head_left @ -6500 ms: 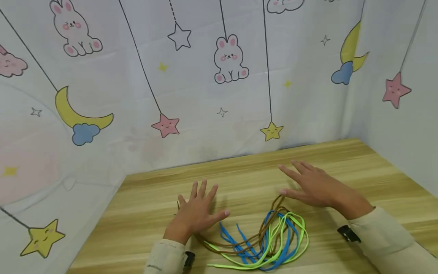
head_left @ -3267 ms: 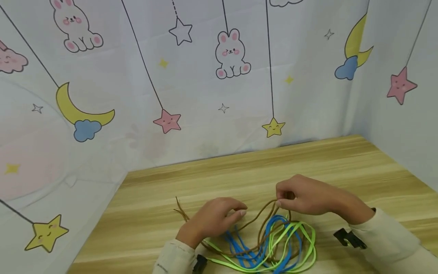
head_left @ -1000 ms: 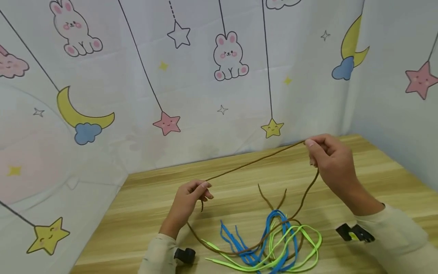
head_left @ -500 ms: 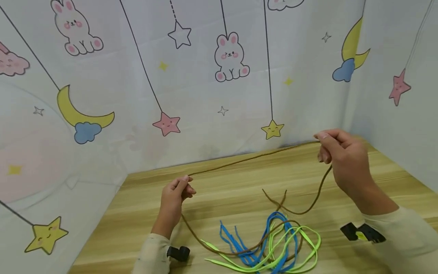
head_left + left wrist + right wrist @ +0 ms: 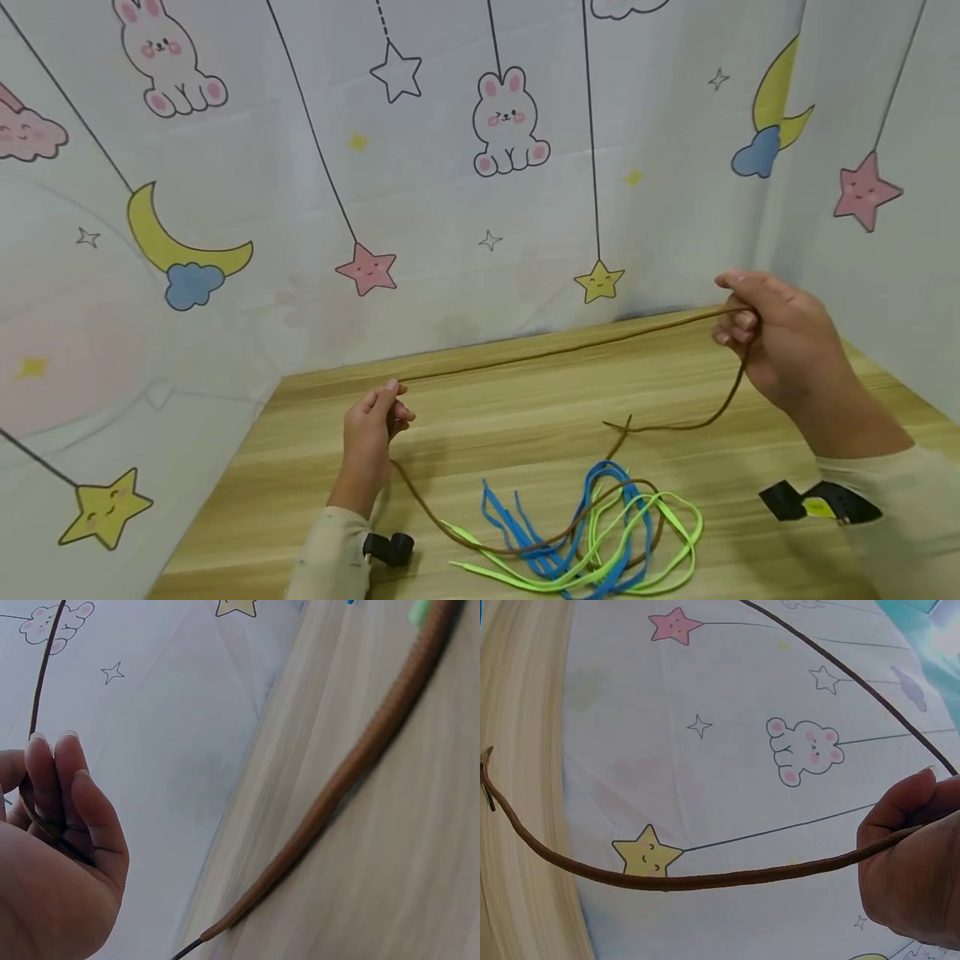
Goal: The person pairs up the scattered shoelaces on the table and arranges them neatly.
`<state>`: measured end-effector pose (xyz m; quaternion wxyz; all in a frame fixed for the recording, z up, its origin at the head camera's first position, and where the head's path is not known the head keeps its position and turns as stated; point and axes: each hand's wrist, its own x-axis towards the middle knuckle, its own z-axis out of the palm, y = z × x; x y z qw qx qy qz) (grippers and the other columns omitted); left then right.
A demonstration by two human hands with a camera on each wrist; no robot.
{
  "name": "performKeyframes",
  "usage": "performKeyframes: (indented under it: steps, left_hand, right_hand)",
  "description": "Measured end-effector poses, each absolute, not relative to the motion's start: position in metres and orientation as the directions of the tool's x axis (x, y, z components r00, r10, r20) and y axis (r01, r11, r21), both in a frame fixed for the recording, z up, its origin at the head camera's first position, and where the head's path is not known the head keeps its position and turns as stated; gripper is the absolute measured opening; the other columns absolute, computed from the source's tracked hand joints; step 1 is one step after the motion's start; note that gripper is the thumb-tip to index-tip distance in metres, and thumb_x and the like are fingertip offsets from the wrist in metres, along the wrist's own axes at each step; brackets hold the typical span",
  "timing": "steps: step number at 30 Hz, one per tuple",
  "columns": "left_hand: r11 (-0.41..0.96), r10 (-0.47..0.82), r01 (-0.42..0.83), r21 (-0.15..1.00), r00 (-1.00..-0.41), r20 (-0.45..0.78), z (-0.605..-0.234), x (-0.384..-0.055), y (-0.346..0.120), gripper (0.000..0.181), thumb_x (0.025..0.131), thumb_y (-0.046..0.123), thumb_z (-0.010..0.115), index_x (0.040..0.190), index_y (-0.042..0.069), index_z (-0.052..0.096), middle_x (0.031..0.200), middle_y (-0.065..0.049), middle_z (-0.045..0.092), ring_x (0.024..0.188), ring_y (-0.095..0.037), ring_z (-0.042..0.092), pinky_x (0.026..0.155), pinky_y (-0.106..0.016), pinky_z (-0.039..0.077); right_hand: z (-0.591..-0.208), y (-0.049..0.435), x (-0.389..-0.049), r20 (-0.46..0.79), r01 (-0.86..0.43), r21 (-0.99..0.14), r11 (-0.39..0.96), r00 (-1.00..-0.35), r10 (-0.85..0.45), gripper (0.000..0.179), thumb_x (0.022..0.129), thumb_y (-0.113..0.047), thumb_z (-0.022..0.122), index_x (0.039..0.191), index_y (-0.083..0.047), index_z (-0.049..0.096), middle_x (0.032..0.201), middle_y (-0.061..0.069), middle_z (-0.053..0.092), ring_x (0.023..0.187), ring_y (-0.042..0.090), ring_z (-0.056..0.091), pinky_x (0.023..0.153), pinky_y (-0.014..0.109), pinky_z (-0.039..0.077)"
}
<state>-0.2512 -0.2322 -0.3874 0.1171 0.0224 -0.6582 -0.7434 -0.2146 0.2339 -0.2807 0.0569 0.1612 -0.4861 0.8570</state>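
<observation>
A thin brown shoelace (image 5: 540,357) stretches above the table between both hands. My left hand (image 5: 369,437) pinches it between thumb and fingers, and in the left wrist view the lace runs into the curled fingers. At the right, my raised right hand (image 5: 795,350) grips the lace, whose tail droops from the palm to the table. A brown stretch (image 5: 427,512) curves from below the left hand into a loose pile of blue laces (image 5: 504,518) and neon green laces (image 5: 693,542). Another brown tip (image 5: 624,433) sticks out of the pile.
The wood-patterned table (image 5: 315,483) backs onto a white cloth (image 5: 442,200) printed with bunnies, stars and moons. Black straps with small devices (image 5: 390,548) sit at both wrists, over light sleeves.
Both hands, first spread open over the laces, have taken hold of brown lace, lifted it and moved apart. The lace's tail has been drawn out of the pile to the right.
</observation>
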Motion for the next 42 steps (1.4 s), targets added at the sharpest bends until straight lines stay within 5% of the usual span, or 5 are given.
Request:
performKeyframes:
  steps: [12,20,26,42]
  left_hand:
    - [-0.099,-0.238,0.09,0.991,-0.969,0.064,-0.391,-0.254,-0.238,0.032,0.103,0.037,0.058,0.097,0.006,0.064,0.068,0.001,0.058,0.069,-0.015,0.063,0.07,-0.029,0.054]
    - [-0.153,-0.232,0.085,0.985,-0.972,0.048,-0.391,-0.252,-0.245,0.038,0.104,0.038,0.055,0.101,0.002,0.063,0.069,0.002,0.058,0.069,-0.014,0.061,0.069,-0.028,0.052]
    - [-0.216,-0.224,0.065,0.974,-0.975,0.015,-0.391,-0.25,-0.249,0.033,0.104,0.04,0.055,0.091,0.011,0.065,0.07,0.003,0.058,0.07,-0.013,0.06,0.069,-0.026,0.051]
    - [-0.359,-0.195,0.04,0.932,-0.98,-0.033,-0.388,-0.253,-0.255,0.038,0.105,0.039,0.053,0.078,0.013,0.061,0.065,0.003,0.056,0.067,-0.012,0.06,0.067,-0.024,0.05]
  right_hand:
    - [-0.278,0.255,-0.22,0.291,-0.112,-0.651,-0.751,-0.95,-0.11,0.021,0.107,-0.013,0.048,0.096,-0.001,0.06,0.065,0.005,0.054,0.06,0.016,0.041,0.059,0.03,0.046]
    - [-0.278,0.259,-0.217,0.323,-0.174,-0.656,-0.735,-0.944,-0.065,0.021,0.107,-0.007,0.047,0.095,0.0,0.063,0.08,0.007,0.061,0.06,0.016,0.043,0.06,0.03,0.047]
    - [-0.28,0.263,-0.217,0.297,-0.19,-0.646,-0.74,-0.955,-0.014,0.02,0.105,-0.004,0.048,0.094,0.001,0.065,0.084,0.011,0.068,0.061,0.017,0.047,0.059,0.03,0.047]
    - [-0.287,0.278,-0.227,0.215,-0.171,-0.635,-0.753,-0.976,0.04,0.016,0.104,0.0,0.047,0.108,0.0,0.062,0.094,0.015,0.072,0.063,0.019,0.05,0.057,0.031,0.048]
